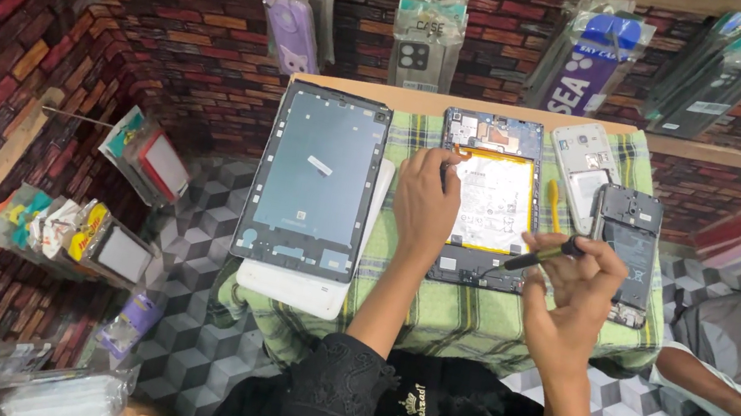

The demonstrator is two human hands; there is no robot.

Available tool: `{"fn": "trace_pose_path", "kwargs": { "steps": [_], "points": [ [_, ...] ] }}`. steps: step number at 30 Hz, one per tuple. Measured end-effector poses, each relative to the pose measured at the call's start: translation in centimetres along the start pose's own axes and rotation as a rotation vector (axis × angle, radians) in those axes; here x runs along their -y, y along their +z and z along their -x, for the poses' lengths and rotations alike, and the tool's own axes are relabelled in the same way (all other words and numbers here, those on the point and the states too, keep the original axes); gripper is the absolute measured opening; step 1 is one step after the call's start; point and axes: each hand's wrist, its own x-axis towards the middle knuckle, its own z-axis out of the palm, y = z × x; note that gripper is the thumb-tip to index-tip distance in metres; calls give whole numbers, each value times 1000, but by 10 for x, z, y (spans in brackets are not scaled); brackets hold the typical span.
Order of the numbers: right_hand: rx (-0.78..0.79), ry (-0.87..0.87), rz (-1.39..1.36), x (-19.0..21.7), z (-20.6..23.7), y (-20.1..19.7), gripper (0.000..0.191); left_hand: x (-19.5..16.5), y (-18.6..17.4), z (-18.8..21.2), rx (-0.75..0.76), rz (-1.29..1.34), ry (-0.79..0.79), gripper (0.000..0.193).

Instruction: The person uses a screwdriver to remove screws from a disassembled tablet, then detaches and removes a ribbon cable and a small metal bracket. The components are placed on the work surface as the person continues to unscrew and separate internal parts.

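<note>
The opened tablet (488, 208) lies flat, back cover off, on the green checked cloth (472, 320), its white yellow-edged battery and blue circuit board exposed, while the screwdriver (543, 254), black-handled with a yellowish shaft, points tip-down at the tablet's lower right edge.

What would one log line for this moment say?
left hand: pressing opened tablet | right hand: holding screwdriver | beside: tablet back cover

Checked woven cloth (472, 320) covers the wooden table (360, 88) — tablet frame (315, 179) matt grey, battery (490, 201) glossy white.
</note>
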Motion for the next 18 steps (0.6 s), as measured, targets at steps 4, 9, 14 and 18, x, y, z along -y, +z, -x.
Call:
{"fn": "trace_pose_path", "kwargs": {
  "steps": [4, 9, 14, 18],
  "points": [
    [-15, -164, 374, 0, 0, 1, 67, 0, 0, 1, 8, 5, -2, 11],
    [7, 26, 3, -4, -1, 1, 55, 1, 1, 0, 9, -6, -12, 10],
    [-138, -75, 308, -11, 6, 7, 66, 2, 4, 0, 18, -21, -17, 10],
    [-123, 4, 125, -12, 9, 8, 60, 4, 5, 0, 6, -20, -7, 9]
  ]
}}
